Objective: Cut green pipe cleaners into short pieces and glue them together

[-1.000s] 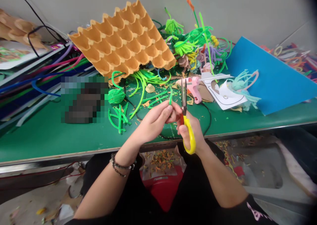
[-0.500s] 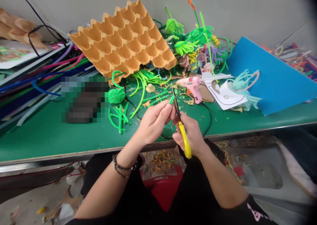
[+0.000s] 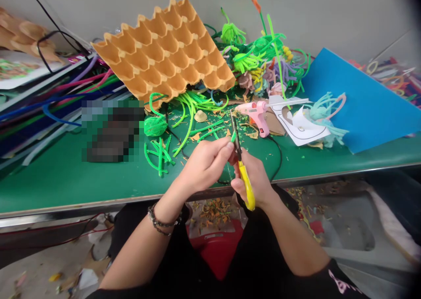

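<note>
Between thumb and fingers, my left hand [image 3: 210, 161] pinches a short green pipe cleaner [image 3: 233, 137], its tip poking up beside the blades. My right hand [image 3: 255, 176] grips yellow-handled scissors [image 3: 245, 180], blades pointing away from me and lying close against the pipe cleaner. Whether the blades are parted is hard to make out. Left of my hands lie cut green pipe-cleaner pieces [image 3: 160, 156] and a green wound ball [image 3: 155, 126] with a curled stem. Longer light-green pipe cleaners [image 3: 190, 110] spread out beyond them.
A brown egg tray [image 3: 164, 49] leans at the back, beside a heap of pipe-cleaner flowers [image 3: 263, 53]. A pink glue gun [image 3: 258, 115], its cord, a white paper cutout [image 3: 305, 126] and a blue board [image 3: 355, 106] stand to the right. Pipe-cleaner bundles [image 3: 66, 97] fill the left.
My left hand has shifted slightly right with the pipe cleaner, bringing its tip nearer the scissor blades. The scissors have moved very little.
</note>
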Motion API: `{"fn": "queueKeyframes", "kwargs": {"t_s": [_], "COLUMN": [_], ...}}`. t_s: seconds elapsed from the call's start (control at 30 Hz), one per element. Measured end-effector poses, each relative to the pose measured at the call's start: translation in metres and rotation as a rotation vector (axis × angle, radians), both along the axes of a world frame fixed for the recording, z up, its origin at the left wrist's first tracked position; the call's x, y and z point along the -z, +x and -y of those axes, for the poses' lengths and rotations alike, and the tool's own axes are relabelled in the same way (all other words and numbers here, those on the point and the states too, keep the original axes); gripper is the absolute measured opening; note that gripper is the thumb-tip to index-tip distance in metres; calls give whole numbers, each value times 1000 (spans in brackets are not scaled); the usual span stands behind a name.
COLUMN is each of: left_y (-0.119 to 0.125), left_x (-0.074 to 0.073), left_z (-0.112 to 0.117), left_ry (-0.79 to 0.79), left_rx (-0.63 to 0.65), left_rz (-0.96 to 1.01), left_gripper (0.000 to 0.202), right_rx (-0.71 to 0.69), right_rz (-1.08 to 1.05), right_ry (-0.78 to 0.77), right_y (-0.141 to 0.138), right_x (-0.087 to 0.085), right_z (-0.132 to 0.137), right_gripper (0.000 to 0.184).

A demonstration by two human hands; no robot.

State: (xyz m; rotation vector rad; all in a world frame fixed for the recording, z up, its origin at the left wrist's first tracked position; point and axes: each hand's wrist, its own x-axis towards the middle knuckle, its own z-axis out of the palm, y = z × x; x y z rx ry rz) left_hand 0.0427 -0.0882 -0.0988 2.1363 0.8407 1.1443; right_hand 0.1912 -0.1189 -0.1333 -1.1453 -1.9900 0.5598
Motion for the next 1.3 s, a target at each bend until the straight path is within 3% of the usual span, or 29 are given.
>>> {"fn": "queueKeyframes", "kwargs": {"t_s": [0.23,0.5,0.97,1.3], "left_y": [2,0,3,-1], "left_x": [-1,-6,-7,-5], "left_z": [3,5,7,5], "left_ry": [2,-56,-78,-188], "left_rx": [-106,-83,-61,-58], "left_rz": [-9,-110,-106,-86], "left_gripper": [37,38,36,36], "right_rx": [10,13,91,43], "right_rz": [20,47,48,-99], "right_ry": [-25,29,175,-1], "right_y": [-3,-4,-9,-9], "right_x": [3,10,12,11], "right_z": [0,-1,1,-1], "right_gripper": [62,63,57,54]}}
